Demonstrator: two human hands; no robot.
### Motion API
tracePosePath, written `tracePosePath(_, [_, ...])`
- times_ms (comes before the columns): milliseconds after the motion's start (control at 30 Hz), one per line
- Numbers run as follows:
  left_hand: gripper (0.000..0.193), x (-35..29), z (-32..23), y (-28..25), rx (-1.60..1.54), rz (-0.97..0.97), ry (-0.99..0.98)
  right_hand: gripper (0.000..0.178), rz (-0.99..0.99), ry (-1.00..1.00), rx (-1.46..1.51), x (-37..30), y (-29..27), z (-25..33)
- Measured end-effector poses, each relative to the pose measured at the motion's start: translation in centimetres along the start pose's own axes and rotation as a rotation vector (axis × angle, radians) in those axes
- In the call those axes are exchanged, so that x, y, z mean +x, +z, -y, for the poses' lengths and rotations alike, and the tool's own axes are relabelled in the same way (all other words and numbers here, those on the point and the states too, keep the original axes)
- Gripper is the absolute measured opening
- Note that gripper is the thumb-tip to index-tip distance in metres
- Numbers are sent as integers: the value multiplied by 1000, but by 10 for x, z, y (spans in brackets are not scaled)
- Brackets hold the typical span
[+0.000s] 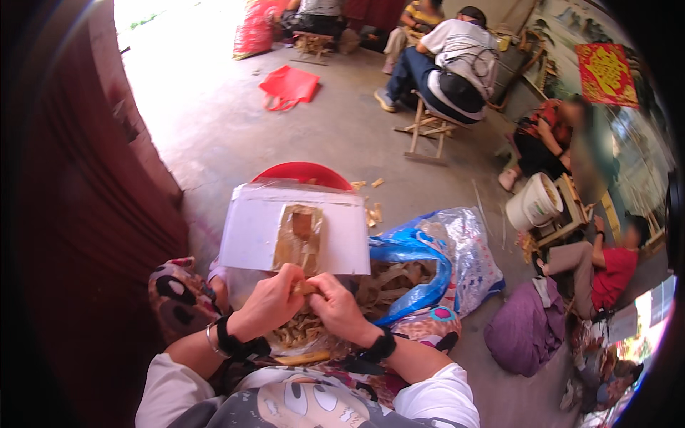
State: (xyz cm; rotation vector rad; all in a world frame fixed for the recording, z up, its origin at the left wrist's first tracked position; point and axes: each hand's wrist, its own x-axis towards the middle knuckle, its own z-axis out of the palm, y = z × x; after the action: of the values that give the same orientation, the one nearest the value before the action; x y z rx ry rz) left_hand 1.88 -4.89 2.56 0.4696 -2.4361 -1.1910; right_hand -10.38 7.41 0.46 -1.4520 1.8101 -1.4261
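My left hand (pixel 277 301) and my right hand (pixel 337 307) meet in front of me. Both are closed, fingertips pinching a small yellowish-tan piece (pixel 305 288) between them; its exact kind is not clear. Just beyond them lies a white board (pixel 246 232). On it rests a flat, tan block (pixel 289 250) that looks wrapped in tape, with a brown square patch at its far end. Below my hands, many pale yellow pieces (pixel 303 332) fill my lap, beside a longer yellow strip (pixel 303 357). At my right, an open blue-rimmed plastic bag (pixel 446 274) holds brown, curled strips (pixel 399 279).
A red round basin (pixel 307 172) shows behind the board. Tan scraps (pixel 373 214) lie on the concrete floor. To the right are a purple cloth bundle (pixel 524 332) and a white bucket (pixel 531 203). Several people sit around; a red bag (pixel 291 85) lies farther off. A dark red door (pixel 93 214) stands left.
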Motion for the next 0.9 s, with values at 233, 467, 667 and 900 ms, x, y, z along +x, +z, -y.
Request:
tracePosePath(233, [16, -3, 12, -13, 155, -50, 271, 26, 344, 619, 868, 7, -23, 13])
tracePosePath(467, [19, 0, 6, -8, 223, -54, 253, 32, 272, 616, 735, 11, -22, 1])
tracePosePath(667, [23, -3, 10, -7, 373, -78, 294, 32, 131, 609, 727, 10, -7, 7])
tracePosePath(900, [23, -5, 7, -6, 262, -140, 238, 30, 62, 480, 681, 9, 3, -8])
